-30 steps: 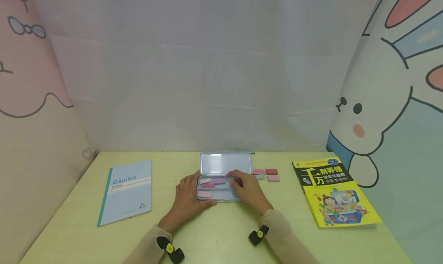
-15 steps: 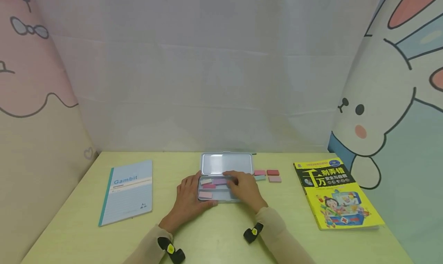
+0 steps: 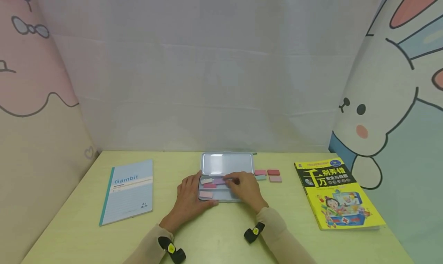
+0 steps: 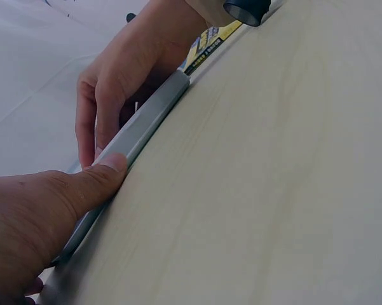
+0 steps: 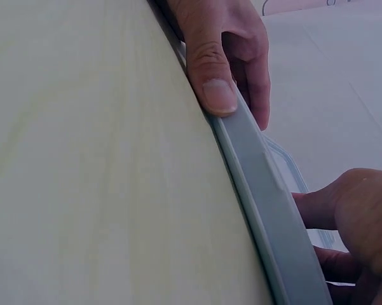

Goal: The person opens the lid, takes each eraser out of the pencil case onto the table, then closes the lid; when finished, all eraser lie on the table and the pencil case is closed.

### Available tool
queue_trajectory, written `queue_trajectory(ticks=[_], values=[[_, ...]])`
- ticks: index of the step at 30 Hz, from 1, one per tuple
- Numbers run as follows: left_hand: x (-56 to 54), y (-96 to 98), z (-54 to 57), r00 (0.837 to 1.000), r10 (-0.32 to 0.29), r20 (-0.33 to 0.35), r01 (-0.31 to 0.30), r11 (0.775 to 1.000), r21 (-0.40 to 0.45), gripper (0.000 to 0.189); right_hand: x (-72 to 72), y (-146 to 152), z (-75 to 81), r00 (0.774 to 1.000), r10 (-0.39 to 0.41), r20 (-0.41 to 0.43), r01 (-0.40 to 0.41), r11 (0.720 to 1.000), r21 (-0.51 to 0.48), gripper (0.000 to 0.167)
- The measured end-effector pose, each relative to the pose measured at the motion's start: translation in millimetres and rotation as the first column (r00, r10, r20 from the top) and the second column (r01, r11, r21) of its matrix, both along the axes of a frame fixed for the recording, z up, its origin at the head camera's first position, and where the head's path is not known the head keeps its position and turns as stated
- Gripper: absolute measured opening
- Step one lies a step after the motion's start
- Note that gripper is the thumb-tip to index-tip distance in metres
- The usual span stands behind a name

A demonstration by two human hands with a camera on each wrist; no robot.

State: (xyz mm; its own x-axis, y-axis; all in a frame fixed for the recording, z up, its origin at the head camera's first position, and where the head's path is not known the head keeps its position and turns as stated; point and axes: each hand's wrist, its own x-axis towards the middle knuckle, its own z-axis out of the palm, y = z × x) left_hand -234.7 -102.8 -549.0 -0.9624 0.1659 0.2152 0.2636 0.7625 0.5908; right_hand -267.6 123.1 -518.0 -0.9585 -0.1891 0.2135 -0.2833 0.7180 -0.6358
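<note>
A light blue pencil case [image 3: 225,195] lies with its lid [image 3: 227,163] raised at the back. My left hand [image 3: 189,195] holds the case at its left end, thumb along the front wall, as the left wrist view also shows. Over the right part of the case, my right hand [image 3: 247,189] has thumb and index finger bent together at the right end of a purple eraser [image 3: 218,181]; their tips are partly hidden. Beside it lie a whitish eraser [image 3: 205,181] and a deep pink one [image 3: 209,186]. A pale pink eraser [image 3: 205,195] sits in the front compartment.
Right of the case are several erasers on the table: pink [image 3: 260,172], red [image 3: 273,172], pale pink [image 3: 275,178] and light blue-green [image 3: 261,177]. A blue notebook [image 3: 127,193] lies at left, a yellow book [image 3: 339,195] at right. A white curtain [image 3: 214,72] hangs behind.
My right hand has shifted a little to the left, its fingertips coming in to the purple eraser. The left hand keeps its place on the case. The head view has shifted slightly.
</note>
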Motion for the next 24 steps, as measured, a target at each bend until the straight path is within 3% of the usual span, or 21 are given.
queue_trajectory(ticks=[8, 24], values=[[0.1, 1.0, 1.4, 1.000, -0.002, 0.010, 0.002, 1.000, -0.003, 0.120, -1.2, -0.4, -1.5, 0.999, 0.003, 0.039, -0.004, 1.000, 0.022, 0.017], [0.9, 0.4, 0.6, 1.000, 0.001, 0.009, -0.001, 1.000, -0.004, 0.120, -1.3, 0.2, 1.4, 0.993, -0.052, 0.111, 0.059, 0.996, -0.060, 0.011]])
